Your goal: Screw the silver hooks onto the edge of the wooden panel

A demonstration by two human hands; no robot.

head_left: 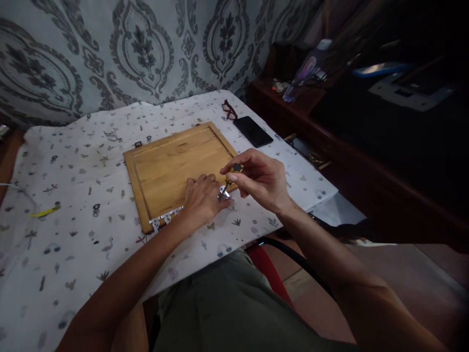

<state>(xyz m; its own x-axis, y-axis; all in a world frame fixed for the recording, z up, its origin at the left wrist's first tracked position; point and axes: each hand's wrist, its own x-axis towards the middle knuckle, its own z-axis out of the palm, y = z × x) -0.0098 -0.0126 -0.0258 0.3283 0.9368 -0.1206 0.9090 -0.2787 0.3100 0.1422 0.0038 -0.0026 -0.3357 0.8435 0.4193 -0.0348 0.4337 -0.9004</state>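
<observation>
A wooden panel (176,161) with a raised frame lies flat on the table. My left hand (203,200) rests on its near edge, thumb and fingers closed around a small silver hinge (224,193). In my right hand (262,178) is a short screwdriver (236,168) with a yellow and black handle, pinched between thumb and fingers. The screwdriver points down at the hinge; whether its tip sits in a screw is too small to tell. Several more metal hinge pieces (166,217) line the panel's near left edge, partly hidden by my left wrist.
A printed white cloth (80,195) covers the table. Beyond the panel's right corner are a black phone (252,131) and glasses (229,111). A yellow strip-like object (44,211) lies at left. A bottle (306,71) stands on the dark furniture (278,110) at right.
</observation>
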